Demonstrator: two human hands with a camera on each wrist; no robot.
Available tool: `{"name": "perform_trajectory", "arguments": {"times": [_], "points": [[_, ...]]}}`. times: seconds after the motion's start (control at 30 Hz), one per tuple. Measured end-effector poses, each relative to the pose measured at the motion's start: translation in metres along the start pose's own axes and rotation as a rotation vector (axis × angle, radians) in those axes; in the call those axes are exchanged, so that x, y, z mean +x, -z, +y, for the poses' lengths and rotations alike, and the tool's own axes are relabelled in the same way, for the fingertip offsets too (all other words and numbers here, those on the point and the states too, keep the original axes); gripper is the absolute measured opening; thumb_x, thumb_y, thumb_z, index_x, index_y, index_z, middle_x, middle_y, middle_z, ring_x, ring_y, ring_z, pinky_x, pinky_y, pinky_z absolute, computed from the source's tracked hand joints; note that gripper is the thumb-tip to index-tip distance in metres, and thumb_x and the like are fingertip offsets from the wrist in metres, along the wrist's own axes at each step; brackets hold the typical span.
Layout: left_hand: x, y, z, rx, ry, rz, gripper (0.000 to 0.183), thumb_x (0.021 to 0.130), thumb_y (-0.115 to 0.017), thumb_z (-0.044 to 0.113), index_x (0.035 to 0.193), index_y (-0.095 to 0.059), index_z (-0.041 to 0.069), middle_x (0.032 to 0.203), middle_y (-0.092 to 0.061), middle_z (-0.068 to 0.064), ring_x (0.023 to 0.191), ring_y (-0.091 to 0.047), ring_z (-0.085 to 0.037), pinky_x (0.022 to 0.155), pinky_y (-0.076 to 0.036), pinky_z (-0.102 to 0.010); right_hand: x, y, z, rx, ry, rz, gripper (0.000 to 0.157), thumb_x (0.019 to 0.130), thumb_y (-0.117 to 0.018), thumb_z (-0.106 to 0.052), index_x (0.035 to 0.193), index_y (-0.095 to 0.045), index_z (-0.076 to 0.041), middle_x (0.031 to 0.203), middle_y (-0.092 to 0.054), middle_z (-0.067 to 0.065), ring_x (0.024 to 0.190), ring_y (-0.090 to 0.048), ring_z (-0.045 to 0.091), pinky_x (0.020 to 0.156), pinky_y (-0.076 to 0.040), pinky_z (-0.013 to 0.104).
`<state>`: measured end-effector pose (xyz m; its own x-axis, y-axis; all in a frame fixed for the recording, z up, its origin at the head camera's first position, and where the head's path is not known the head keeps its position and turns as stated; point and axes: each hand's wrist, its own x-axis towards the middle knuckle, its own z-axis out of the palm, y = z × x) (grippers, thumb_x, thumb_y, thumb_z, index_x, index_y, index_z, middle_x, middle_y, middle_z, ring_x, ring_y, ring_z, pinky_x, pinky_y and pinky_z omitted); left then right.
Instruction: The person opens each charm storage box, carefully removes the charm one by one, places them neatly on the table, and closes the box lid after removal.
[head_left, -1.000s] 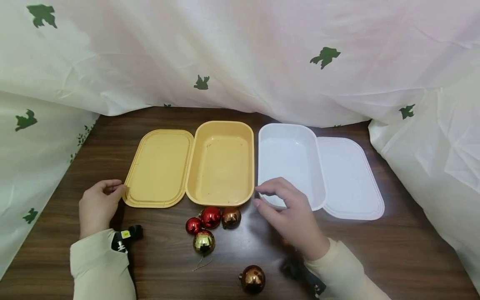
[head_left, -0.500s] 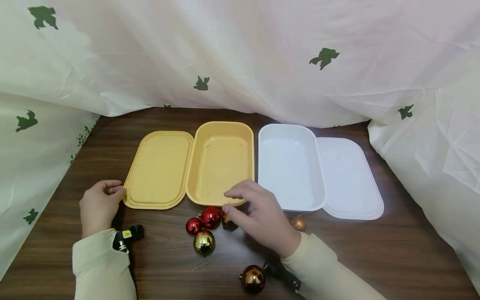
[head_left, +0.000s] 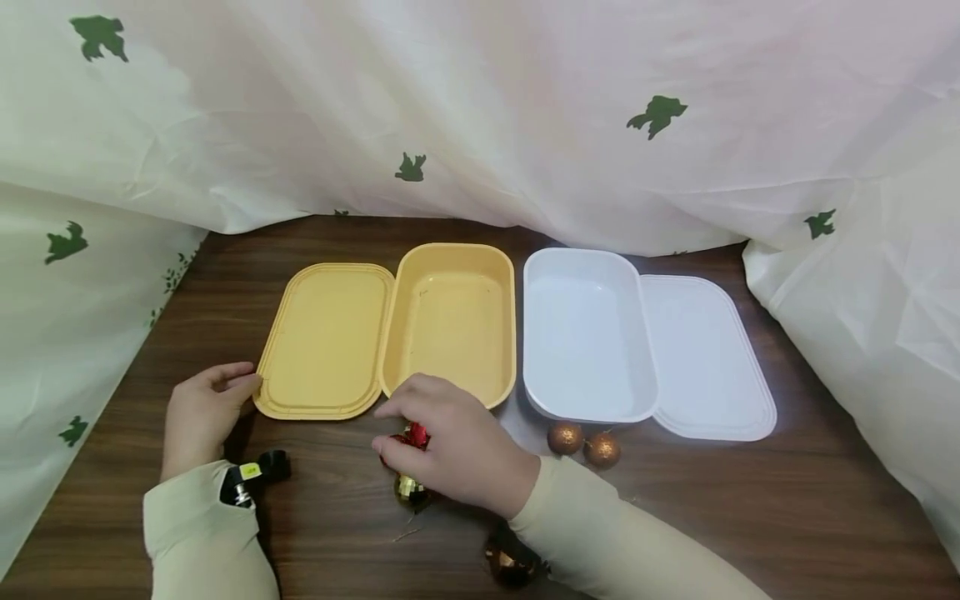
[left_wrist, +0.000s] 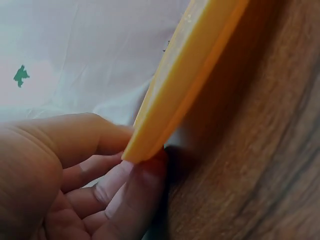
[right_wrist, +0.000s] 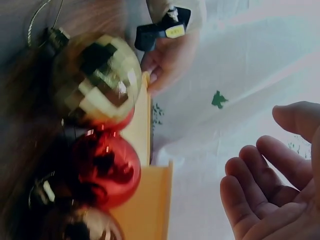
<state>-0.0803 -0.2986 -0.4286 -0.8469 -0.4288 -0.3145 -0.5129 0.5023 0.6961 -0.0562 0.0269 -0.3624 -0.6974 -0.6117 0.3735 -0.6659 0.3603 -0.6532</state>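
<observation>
At the left, my left hand (head_left: 202,417) pinches the near left corner of a yellow lid (head_left: 326,342). In the left wrist view the thumb is on top of the lid's edge (left_wrist: 175,85), with fingers beneath. My right hand (head_left: 457,442), fingers loosely bent and holding nothing, hovers over a cluster of Christmas baubles. A red bauble (head_left: 417,435) and a faceted gold bauble (head_left: 411,492) show partly past it. The right wrist view has the gold bauble (right_wrist: 97,77), a shiny red bauble (right_wrist: 107,170), part of another red one, and a brown bauble (right_wrist: 82,227) beside the open palm.
Behind the baubles stand a yellow box (head_left: 457,325) and a white box (head_left: 588,333), both uncovered. A white lid (head_left: 705,350) lies against the white box. Two copper glitter baubles (head_left: 565,437) sit before it. A shiny brown bauble (head_left: 508,558) is partly behind the right forearm.
My right hand has moved left from the white box, past the yellow box's near edge, to above the bauble cluster. The copper glitter baubles have come into view. My left hand stays at the lid.
</observation>
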Motion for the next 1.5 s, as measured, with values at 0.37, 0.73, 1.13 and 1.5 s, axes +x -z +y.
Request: {"name": "perform_trajectory", "arguments": {"times": [0.37,0.73,1.13,1.5], "points": [[0.000,0.005,-0.003,-0.329,-0.003,-0.072,0.042,0.096,-0.069,0.032,0.127,-0.067,0.003,0.101,-0.065,0.012,0.083,-0.065,0.000,0.070,-0.059,-0.021,0.018,-0.019,0.001,-0.130,-0.033,-0.126,0.022,0.093,-0.072,-0.029,0.108,-0.074,-0.013,0.105,-0.068,-0.005,0.095,-0.063,0.006,0.085,-0.049,0.014],[-0.005,0.016,0.001,-0.762,-0.067,-0.312,0.008,0.095,-0.071,0.018,0.101,-0.076,0.018,0.096,-0.075,0.003,0.085,-0.072,-0.009,0.074,-0.059,-0.026,0.046,-0.037,-0.010,-0.210,-0.019,-0.149,0.023,0.095,-0.069,-0.032,0.110,-0.076,-0.016,0.104,-0.067,-0.009,0.093,-0.061,-0.001,0.082,-0.046,0.008],[-0.012,0.008,0.016,-0.928,-0.145,-0.419,0.014,0.098,-0.064,0.006,0.106,-0.075,0.010,0.098,-0.075,-0.004,0.087,-0.073,-0.014,0.074,-0.060,-0.028,0.070,-0.056,-0.025,-0.249,0.018,-0.169,0.022,0.096,-0.068,-0.034,0.109,-0.076,-0.019,0.103,-0.067,-0.011,0.090,-0.059,-0.003,0.079,-0.044,0.005],[-0.025,-0.006,0.035,-1.053,-0.305,-0.499,0.021,0.102,-0.055,0.001,0.115,-0.071,0.006,0.100,-0.074,-0.007,0.083,-0.072,-0.015,0.071,-0.060,-0.027,0.075,-0.054,-0.029,-0.194,0.045,-0.144,0.024,0.096,-0.068,-0.036,0.109,-0.075,-0.018,0.103,-0.067,-0.010,0.091,-0.057,-0.003,0.080,-0.043,0.006]]}}
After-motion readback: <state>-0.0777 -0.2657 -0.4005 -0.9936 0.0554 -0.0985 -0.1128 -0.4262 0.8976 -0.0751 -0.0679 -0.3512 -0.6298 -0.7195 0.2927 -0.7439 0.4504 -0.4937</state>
